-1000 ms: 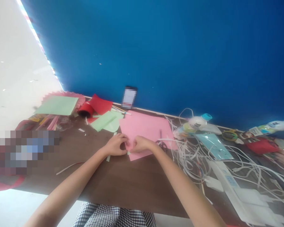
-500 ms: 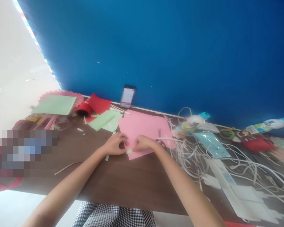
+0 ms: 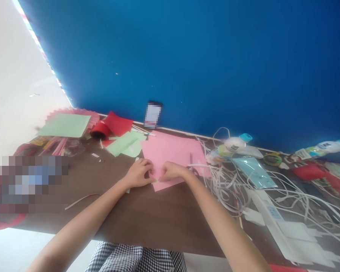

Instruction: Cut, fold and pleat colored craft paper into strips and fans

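My left hand [image 3: 138,173] rests at the left edge of the pink paper [image 3: 175,145], its fingers and thumb curled in on a small green paper strip [image 3: 156,180]. Over the same sheet, my right hand [image 3: 171,171] pinches the strip's other end. Only a sliver of the strip shows between the two hands. A longer pale green strip [image 3: 128,190] lies partly under my left hand. Dark scissors [image 3: 192,170] lie on the pink paper, right of my right hand, partly behind the wrist.
Green sheets [image 3: 126,144], a red paper [image 3: 119,124] and a red tape roll [image 3: 100,130] lie back left. A phone [image 3: 153,114] leans on the blue wall. Tangled white cables [image 3: 223,185], a power strip [image 3: 272,219] and bottles [image 3: 235,145] crowd the right.
Less of the green strip shows between my hands, and my left hand has shifted slightly right. Another person's hand at the right edge has gone from view.
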